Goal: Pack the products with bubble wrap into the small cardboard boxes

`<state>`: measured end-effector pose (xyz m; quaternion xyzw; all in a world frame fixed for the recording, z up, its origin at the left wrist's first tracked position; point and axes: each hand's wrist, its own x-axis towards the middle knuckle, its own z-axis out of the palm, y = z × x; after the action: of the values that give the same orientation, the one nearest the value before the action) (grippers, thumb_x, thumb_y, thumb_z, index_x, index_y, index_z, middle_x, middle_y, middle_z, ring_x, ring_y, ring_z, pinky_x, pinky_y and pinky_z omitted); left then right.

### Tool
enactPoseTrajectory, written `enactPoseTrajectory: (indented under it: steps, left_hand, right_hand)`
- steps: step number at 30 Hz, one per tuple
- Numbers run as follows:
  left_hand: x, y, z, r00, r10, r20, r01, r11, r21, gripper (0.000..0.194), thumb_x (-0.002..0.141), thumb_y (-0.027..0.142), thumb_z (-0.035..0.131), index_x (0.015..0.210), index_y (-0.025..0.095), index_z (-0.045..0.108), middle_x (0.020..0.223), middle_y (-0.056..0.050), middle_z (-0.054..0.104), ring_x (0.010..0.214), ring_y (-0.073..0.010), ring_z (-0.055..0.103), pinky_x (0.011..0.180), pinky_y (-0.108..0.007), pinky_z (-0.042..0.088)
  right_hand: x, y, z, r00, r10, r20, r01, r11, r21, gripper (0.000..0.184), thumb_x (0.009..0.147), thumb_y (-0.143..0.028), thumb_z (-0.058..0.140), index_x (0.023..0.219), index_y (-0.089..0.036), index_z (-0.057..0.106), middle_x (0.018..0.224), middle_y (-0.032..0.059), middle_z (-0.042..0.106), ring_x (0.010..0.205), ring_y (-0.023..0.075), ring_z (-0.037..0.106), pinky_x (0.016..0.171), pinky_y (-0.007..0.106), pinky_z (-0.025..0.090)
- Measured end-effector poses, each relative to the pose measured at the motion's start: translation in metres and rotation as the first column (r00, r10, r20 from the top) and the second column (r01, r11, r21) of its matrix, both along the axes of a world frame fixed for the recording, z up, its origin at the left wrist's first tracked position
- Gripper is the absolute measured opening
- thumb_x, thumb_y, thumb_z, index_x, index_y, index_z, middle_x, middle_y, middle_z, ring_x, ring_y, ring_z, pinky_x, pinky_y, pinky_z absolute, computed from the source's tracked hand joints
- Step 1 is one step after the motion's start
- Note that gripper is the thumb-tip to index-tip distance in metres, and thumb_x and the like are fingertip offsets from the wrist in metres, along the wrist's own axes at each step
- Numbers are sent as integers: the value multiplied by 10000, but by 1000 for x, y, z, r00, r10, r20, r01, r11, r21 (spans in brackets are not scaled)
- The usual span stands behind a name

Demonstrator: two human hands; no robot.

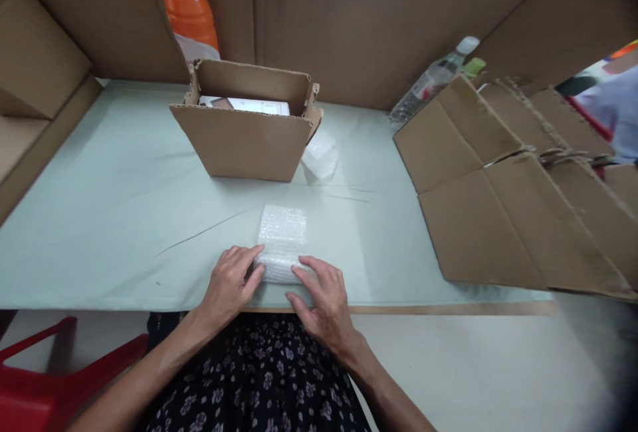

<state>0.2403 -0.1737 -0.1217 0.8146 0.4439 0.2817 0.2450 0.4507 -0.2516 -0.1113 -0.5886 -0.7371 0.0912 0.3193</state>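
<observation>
A strip of clear bubble wrap (pixel 283 222) lies on the pale green table cover, its near end folded or rolled into a thick bundle close to the table's front edge. My left hand (pixel 232 279) grips the left end of that bundle between thumb and fingers. At the right end, my right hand (pixel 321 296) holds the bundle with its fingertips pressed on top, the thumb lower down by the near side. What, if anything, is inside the wrap cannot be made out.
Beyond the wrap stands an open cardboard box (pixel 249 143) with white boxes inside. Another piece of bubble wrap (pixel 321 156) lies beside it. Several cardboard cartons (pixel 478 219) lean at the right, near a clear bottle (pixel 428 90). An orange bottle (pixel 189 10) stands behind; a red stool (pixel 44 385) is lower left.
</observation>
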Motion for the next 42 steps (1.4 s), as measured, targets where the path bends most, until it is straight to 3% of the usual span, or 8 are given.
enactPoseTrajectory:
  steps: [10,15,23,28,31,35,38,42]
  left_hand:
    - [-10,-7,8,991,-128,34,127,992,18,419,914,218,612,1332,202,591,1351,-134,602,1254,-291,547,1046,-469,469]
    - [-11,-14,12,995,-77,67,86,987,-134,410,926,178,536,1331,205,586,1119,-90,695,1037,-237,622,899,-398,523]
    - [0,-1,2,982,108,-156,-107,994,14,365,915,220,528,1264,174,624,1027,-95,670,944,-264,587,865,-428,497]
    - [-2,-6,-2,974,178,-137,-169,983,73,348,902,207,550,1241,187,630,1143,-113,624,1055,-279,592,932,-435,510]
    - [-1,-8,-3,977,187,-107,-180,981,71,325,903,188,545,1216,180,632,1142,-117,619,1068,-279,594,957,-451,518]
    - [-2,-10,-5,971,233,-53,-231,972,34,270,871,171,579,1130,192,651,1326,-144,551,1213,-306,558,1032,-495,503]
    - [-6,-9,-4,973,231,8,-230,972,-49,213,848,184,607,1053,189,663,1526,-157,421,1356,-344,484,1086,-541,467]
    - [-11,-8,-2,976,140,169,-89,956,-278,182,869,196,574,1034,212,650,1212,-104,660,1169,-265,625,1008,-437,526]
  right_hand:
    - [4,14,-1,998,58,-34,-62,991,-119,221,1000,-183,552,1191,-211,661,1150,86,736,1050,249,641,906,432,457]
    - [7,13,8,978,80,-192,-125,964,-234,221,1031,-260,525,1192,-207,666,1016,59,763,887,209,671,846,392,486]
    - [3,51,2,984,73,161,-33,970,-239,260,1024,-316,537,1195,-171,670,886,92,735,831,255,653,809,415,449]
    - [4,84,6,969,112,221,-59,971,-231,410,958,-352,648,1320,-163,615,1333,186,637,1206,346,564,975,492,447]
    - [2,98,4,965,198,172,-151,956,-253,525,947,-368,661,1407,-144,543,1500,194,514,1397,356,430,1099,522,387]
    - [-1,104,-5,962,271,23,-256,931,-261,234,914,-315,703,1095,-171,667,1388,149,616,1414,323,441,1110,502,384]
    - [0,94,-9,943,281,-179,-317,923,-218,86,910,-251,693,933,-204,624,1191,83,709,1220,243,607,1032,431,449]
    - [8,68,-7,904,204,-375,-321,905,-281,182,916,-224,659,1095,-225,625,1071,46,724,960,187,681,873,330,527]
